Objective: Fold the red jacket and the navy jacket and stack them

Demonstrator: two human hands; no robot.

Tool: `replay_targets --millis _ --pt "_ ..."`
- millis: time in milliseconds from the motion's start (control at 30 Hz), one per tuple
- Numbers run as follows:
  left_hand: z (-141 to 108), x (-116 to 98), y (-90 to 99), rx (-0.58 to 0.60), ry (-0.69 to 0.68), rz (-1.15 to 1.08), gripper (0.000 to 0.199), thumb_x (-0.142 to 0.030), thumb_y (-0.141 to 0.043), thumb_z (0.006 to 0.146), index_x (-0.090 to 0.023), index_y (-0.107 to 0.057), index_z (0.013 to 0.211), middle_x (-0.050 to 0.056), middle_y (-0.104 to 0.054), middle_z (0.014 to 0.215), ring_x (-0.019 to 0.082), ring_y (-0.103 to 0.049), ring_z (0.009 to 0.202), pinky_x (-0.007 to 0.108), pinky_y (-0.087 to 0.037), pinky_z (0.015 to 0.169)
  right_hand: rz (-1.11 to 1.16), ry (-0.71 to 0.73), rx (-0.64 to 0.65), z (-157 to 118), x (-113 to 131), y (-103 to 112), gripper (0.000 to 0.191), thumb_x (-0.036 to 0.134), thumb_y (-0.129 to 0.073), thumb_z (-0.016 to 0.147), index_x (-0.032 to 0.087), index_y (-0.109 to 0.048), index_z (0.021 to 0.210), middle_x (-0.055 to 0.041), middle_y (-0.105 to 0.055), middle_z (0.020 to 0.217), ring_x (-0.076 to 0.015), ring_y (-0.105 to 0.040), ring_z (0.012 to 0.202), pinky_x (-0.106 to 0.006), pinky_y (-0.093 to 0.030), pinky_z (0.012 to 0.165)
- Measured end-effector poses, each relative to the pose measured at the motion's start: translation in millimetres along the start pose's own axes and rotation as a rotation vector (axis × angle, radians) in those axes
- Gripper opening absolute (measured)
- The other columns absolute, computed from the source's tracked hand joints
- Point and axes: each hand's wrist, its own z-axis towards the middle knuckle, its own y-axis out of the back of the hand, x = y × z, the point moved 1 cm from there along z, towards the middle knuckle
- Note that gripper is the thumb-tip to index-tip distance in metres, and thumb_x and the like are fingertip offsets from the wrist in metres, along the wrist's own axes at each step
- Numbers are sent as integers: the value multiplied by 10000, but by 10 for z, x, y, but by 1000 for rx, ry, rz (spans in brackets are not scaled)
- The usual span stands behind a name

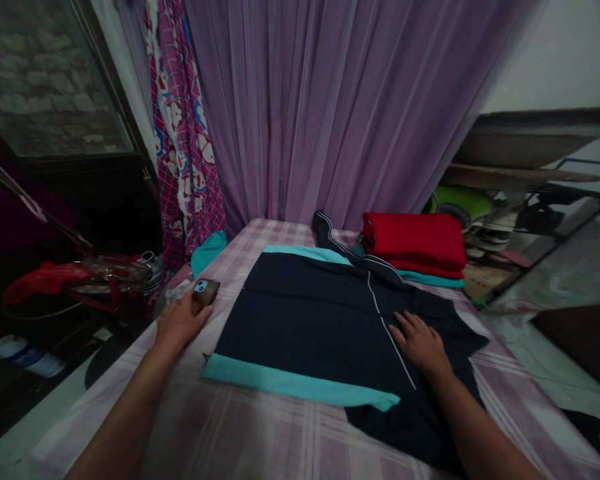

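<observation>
Fingers of right hand (420, 343) loosely spread on navy tracksuit top (300, 313), mid-frame; fingers of left hand (179, 325), left of centre, closed round smartphone (209, 291). Judged: laying-out on plaid tablecloth (245, 433) largely done; sleeves (325, 230) not yet folded in. Folded red fabric (413, 240) right of centre.

From my remote seat I view the garment (310, 320) spread on the desk (260, 433), my right hand (420, 340) upon its right part. Left of it, my left hand (177, 323) holds the phone (205, 294). The folded stack (413, 241) sits behind, right of centre, before the curtain (305, 120).
</observation>
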Motion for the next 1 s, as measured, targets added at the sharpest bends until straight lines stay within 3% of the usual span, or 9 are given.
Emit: replay_targets --millis 100,200,333,533,800,1000 --pt "4 -67 70 207 -34 -691 672 -575 -620 739 -184 -545 1280 115 -676 1167 297 -612 1123 442 -462 989 -2 -8 11 -1 11 15 543 457 -318 935 220 -532 1374 -103 -490 1461 -271 -406 1364 -498 -356 1074" --pt "-80 -165 111 479 71 -1346 642 -612 -609 770 -193 -568 1256 98 -721 1078 273 -672 1019 446 -523 917 -11 -6 38 -1 26 38 551 453 -324 933 208 -526 1383 -108 -480 1470 -275 -404 1368 -489 -354 1078" --pt "-212 -284 118 690 210 -1755 630 -588 -536 842 -200 -524 1337 114 -740 1052 280 -711 927 508 -551 869 -20 -14 53 2 31 41 549 457 -319 934 217 -529 1382 -102 -482 1469 -276 -401 1371 -494 -354 1078" --pt "-227 -280 76 779 139 -1765 658 -532 -514 877 -169 -439 1421 153 -725 1099 296 -717 928 499 -581 801 -19 -13 62 10 14 33 575 469 -281 939 209 -516 1395 -105 -468 1479 -272 -408 1367 -491 -362 1072" --pt "-200 -185 104 759 123 -1722 653 -495 -535 886 -163 -413 1435 165 -714 1123 296 -715 941 455 -596 769 9 -5 45 38 -23 -25 581 475 -304 911 216 -531 1378 -105 -493 1459 -288 -416 1360 -519 -374 1057" --pt "-228 -120 132 817 72 -1705 686 -493 -535 882 -162 -375 1461 178 -708 1138 290 -721 920 438 -598 748 -9 -4 51 30 -4 -10 594 472 -274 917 199 -540 1373 -115 -487 1463 -291 -418 1360 -518 -375 1058"
